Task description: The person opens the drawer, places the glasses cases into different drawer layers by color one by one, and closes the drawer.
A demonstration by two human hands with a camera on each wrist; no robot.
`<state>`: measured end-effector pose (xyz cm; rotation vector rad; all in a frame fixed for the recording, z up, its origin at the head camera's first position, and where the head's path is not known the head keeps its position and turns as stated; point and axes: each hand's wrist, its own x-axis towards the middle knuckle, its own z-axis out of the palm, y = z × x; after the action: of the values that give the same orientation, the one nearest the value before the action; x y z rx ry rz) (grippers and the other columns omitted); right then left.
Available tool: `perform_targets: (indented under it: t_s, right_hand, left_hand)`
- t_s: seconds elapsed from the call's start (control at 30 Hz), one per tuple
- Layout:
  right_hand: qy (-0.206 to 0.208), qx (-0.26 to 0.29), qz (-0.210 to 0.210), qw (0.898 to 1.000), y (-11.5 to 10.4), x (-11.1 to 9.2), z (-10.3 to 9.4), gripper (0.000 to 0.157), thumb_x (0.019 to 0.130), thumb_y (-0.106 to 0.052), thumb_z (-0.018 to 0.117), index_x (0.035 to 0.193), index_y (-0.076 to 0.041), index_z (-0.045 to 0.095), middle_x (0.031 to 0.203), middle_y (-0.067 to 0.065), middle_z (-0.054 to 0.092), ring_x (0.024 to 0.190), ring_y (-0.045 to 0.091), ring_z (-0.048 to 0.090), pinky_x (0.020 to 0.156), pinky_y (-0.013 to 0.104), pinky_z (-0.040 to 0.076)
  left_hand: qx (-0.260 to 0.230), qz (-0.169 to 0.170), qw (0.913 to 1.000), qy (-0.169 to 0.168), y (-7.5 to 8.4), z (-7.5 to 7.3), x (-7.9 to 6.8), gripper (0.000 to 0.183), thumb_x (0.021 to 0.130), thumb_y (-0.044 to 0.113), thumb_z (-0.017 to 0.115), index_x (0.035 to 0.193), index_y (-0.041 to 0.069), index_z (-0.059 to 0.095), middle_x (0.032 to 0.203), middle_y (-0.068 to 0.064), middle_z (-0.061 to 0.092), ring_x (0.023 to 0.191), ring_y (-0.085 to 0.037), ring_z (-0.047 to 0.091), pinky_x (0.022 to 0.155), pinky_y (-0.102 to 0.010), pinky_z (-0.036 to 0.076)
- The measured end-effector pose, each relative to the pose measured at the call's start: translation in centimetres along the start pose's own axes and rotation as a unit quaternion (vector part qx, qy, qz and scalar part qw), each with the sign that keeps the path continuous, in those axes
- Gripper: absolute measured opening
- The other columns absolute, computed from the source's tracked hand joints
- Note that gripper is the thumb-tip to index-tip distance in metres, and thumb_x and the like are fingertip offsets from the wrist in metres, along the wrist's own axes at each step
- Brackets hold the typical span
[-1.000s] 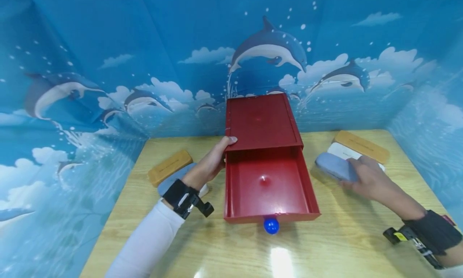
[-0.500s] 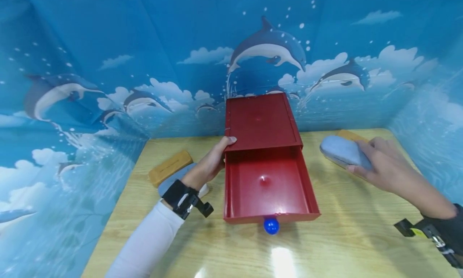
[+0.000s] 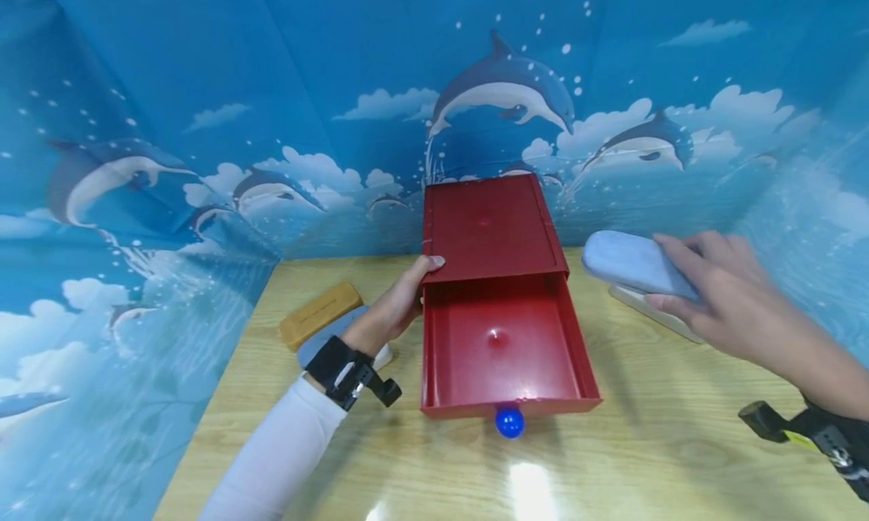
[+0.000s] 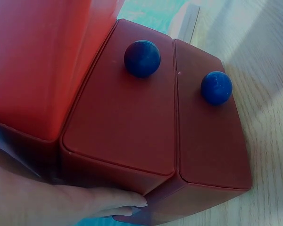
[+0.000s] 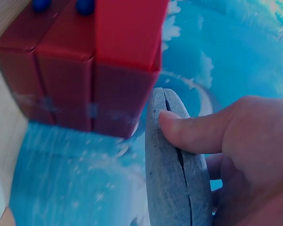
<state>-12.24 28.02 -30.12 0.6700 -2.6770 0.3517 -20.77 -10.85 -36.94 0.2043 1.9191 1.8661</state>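
My right hand [image 3: 729,295] grips a pale blue glasses case [image 3: 627,261], raised over the table to the right of the cabinet. In the right wrist view my thumb presses on the glasses case [image 5: 170,183] beside the dark seam that runs along its edge. A red drawer cabinet [image 3: 489,231] stands in the middle, its top drawer [image 3: 505,363] pulled out with nothing inside. My left hand [image 3: 394,306] rests against the cabinet's left side, thumb over the top edge; in the left wrist view the fingers [image 4: 104,200] lie straight along its side.
Under the raised case lies a white case [image 3: 658,314]. Left of the cabinet are a yellow case [image 3: 320,315], a blue case [image 3: 319,347] and a white one [image 3: 384,357], partly behind my wrist. The drawer's blue knob [image 3: 509,423] sticks out in front. A dolphin-print backdrop [image 3: 380,151] closes the back.
My right hand has lifted the blue glasses case up off the cases on the right and turned with it. The yellow case there is now hidden. The left hand and cabinet have stayed put.
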Motion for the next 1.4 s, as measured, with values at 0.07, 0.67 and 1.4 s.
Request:
perform_targets:
  t_s: [0.07, 0.67, 1.4]
  right_hand:
    - [-0.003, 0.010, -0.004, 1.000, -0.8, 0.4, -0.5, 0.080, 0.072, -0.019, 0.080, 0.138, 0.003, 0.041, 0.115, 0.028, 0.051, 0.097, 0.042, 0.042, 0.068, 0.050, 0.034]
    - [-0.098, 0.062, -0.018, 0.993, -8.4, 4.2, -2.0, 0.074, 0.073, -0.027, 0.081, 0.136, -0.005, 0.049, 0.126, 0.016, 0.053, 0.108, 0.031, 0.046, 0.071, 0.045, 0.053]
    - [-0.219, 0.037, -0.061, 0.973, -12.8, 7.6, 1.0, 0.074, 0.069, -0.038, 0.083, 0.130, -0.007, 0.055, 0.120, 0.010, 0.062, 0.099, 0.024, 0.060, 0.073, 0.039, 0.055]
  left_hand:
    - [0.002, 0.003, 1.0000, -0.001, 0.1, 0.0, 0.0, 0.056, 0.090, 0.050, 0.042, 0.132, 0.012, 0.042, 0.124, -0.015, 0.054, 0.106, -0.028, 0.056, 0.087, -0.043, 0.045]
    - [0.016, 0.005, 0.9998, -0.004, 0.2, 0.0, -0.1, 0.055, 0.092, 0.051, 0.042, 0.133, 0.015, 0.042, 0.125, -0.014, 0.052, 0.108, -0.028, 0.055, 0.088, -0.044, 0.045]
    - [-0.015, -0.001, 0.9998, 0.010, -0.2, 0.2, 0.2, 0.060, 0.087, 0.049, 0.044, 0.132, 0.010, 0.043, 0.128, -0.013, 0.049, 0.112, -0.025, 0.050, 0.089, -0.039, 0.044]
